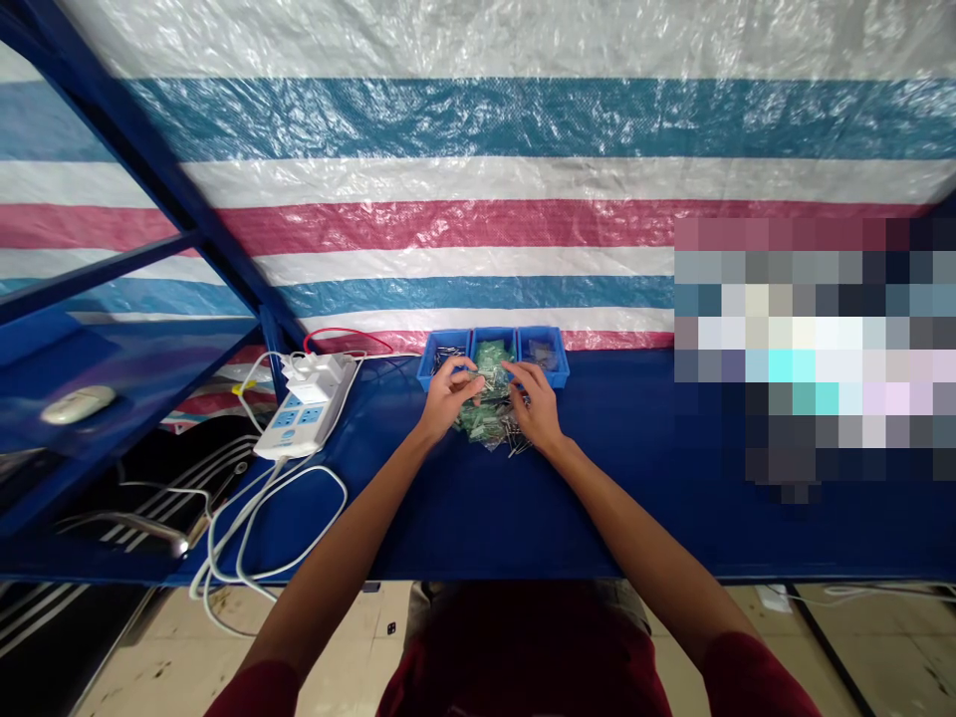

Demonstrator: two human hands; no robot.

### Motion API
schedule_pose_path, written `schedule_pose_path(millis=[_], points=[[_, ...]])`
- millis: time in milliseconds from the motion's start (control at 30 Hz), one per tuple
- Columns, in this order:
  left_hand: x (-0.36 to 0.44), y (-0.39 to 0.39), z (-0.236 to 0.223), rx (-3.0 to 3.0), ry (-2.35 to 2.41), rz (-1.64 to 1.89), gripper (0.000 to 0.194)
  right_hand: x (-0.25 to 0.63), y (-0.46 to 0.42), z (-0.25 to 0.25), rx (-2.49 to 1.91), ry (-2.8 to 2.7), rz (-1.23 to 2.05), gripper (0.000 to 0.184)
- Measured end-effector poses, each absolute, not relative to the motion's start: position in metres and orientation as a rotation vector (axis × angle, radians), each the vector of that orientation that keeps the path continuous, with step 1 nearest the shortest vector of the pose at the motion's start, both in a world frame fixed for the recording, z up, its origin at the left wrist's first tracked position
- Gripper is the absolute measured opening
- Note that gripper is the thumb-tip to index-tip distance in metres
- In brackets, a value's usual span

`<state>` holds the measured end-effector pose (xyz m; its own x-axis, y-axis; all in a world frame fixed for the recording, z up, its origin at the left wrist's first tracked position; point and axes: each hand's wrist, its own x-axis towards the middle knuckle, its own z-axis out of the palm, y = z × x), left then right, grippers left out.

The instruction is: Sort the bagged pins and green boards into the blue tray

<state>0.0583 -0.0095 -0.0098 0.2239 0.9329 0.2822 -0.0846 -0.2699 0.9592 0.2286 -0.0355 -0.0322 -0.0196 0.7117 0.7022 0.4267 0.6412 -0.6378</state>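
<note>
My left hand [446,398] is over the left side of a loose pile of small green-tinted clear plastic packets [482,423], its thumb and forefinger apart. On the pile's right side is my right hand [536,406], fingers bent and spread, with nothing visible held. Thin metal pins or screws [515,436] lie mixed among the packets. Behind the pile stand three joined blue bins: the left bin [427,366] holds thin metal pieces, the middle bin [494,332] greenish packets, and the right bin [562,363] small greyish clear pieces. My fingers partly cover the pile and bin fronts.
A white power strip [293,430] with plugged-in adapters sits on the blue table [478,528] to the left, its white cable [258,573] looped toward the front edge. Farther left, a white mouse [79,404] rests on a blue shelf. Pixelation hides the right side.
</note>
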Motion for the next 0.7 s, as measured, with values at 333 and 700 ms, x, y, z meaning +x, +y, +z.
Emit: schedule_pose_path(millis=[333,700], points=[[0.058,-0.009,-0.012,1.853,0.874,1.133,0.051,0.228,-0.033,-0.034,-0.97,-1.579,0.329,0.016],[0.059,-0.021,-0.006,2.219,0.896,1.113,0.034,0.226,-0.037,-0.029,-1.197,-1.423,0.33,0.006]])
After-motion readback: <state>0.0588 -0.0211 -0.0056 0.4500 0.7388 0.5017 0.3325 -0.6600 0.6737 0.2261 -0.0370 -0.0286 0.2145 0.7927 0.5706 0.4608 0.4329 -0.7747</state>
